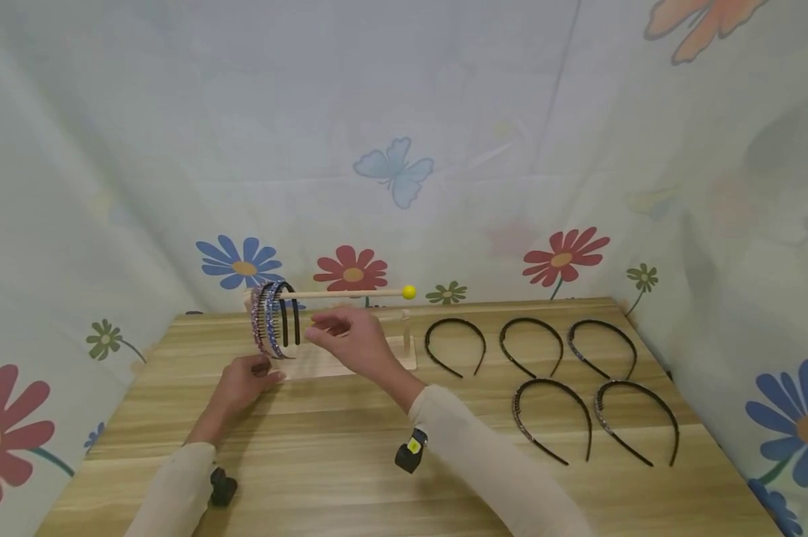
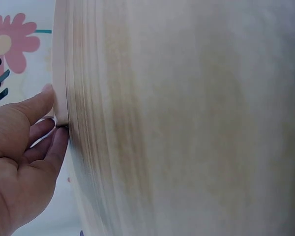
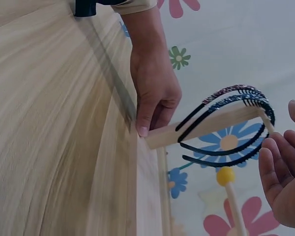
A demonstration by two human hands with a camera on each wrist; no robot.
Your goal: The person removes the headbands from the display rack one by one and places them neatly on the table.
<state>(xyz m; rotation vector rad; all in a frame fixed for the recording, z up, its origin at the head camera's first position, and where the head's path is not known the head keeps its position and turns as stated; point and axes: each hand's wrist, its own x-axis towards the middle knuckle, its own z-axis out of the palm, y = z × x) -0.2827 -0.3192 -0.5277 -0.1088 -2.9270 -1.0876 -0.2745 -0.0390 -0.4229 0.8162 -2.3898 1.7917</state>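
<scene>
Two glittery headbands hang from the wooden rod (image 1: pixel 350 294) of a display stand, a pink one (image 1: pixel 257 322) and, beside it, a blue one (image 1: pixel 270 317). A yellow ball (image 1: pixel 409 292) caps the rod's free end. My left hand (image 1: pixel 239 384) grips the left end of the stand's pale wooden base (image 1: pixel 323 366); in the left wrist view its thumb lies on one side and fingers on the other. My right hand (image 1: pixel 356 339) hovers just right of the headbands, below the rod. Its fingers are loosely bent, with nothing visible between them in the right wrist view.
Several more dark headbands lie on the right of the wood-grain table (image 1: pixel 309 462), in two rows; one (image 1: pixel 455 321) is nearest the stand. A flower-printed cloth (image 1: pixel 404 89) hangs behind and at both sides of the table.
</scene>
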